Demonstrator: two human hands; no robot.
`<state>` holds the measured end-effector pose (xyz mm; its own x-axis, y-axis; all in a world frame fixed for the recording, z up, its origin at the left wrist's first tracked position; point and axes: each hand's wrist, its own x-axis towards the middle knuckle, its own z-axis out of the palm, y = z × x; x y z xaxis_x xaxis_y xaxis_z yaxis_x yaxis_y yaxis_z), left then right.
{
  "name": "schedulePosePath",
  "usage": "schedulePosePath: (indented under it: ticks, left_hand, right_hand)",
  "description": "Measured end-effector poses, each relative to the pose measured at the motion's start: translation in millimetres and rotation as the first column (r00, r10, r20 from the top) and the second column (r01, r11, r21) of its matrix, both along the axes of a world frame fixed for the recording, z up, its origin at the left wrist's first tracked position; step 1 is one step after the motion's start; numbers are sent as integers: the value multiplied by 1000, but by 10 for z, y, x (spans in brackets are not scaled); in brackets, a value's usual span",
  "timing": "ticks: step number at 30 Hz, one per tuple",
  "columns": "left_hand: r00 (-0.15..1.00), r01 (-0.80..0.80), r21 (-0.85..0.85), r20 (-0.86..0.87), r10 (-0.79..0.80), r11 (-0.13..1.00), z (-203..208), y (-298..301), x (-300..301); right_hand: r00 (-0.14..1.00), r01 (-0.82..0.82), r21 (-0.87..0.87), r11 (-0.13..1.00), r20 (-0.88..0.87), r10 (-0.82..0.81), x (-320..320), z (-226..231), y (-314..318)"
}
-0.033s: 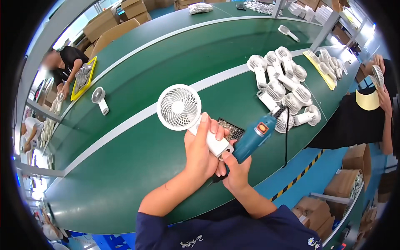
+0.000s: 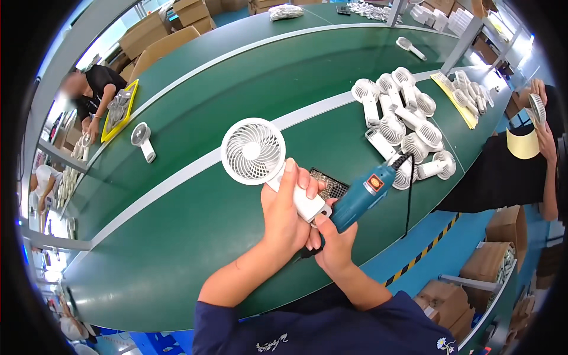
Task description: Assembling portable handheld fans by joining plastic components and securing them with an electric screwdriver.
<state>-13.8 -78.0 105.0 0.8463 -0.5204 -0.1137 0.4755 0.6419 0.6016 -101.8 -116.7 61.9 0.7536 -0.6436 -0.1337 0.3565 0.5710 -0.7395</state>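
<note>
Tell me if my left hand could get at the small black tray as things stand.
Probably not without letting go: the left hand is wrapped around the handle of the white fan. The small black tray lies close beyond it, though, with the teal driver alongside.

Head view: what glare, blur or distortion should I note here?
In the head view, the green table shows curved fisheye edges and the corners go black; also in the head view, bright light washes out patches near the left rim, and a co-worker's head is blurred; in the head view, the held white fan and teal power screwdriver look fairly sharp.
</note>
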Motion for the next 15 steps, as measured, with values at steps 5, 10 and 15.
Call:
schedulePosePath:
  ticks: [5,10,15]
  left_hand:
    - [999,-32,17,-35,33,999,-19,22,102]
    - [992,9,54,-125,-2,999,67,89,177]
    - [978,43,-63,-200,-54,997,35,-54,352]
  right_hand:
    - [1000,19,7,1000,6,-19,25,-22,117]
    - [999,-19,112,994,49,13,59,74,177]
    - [1000,7,167,986,-14,-5,260,49,31]
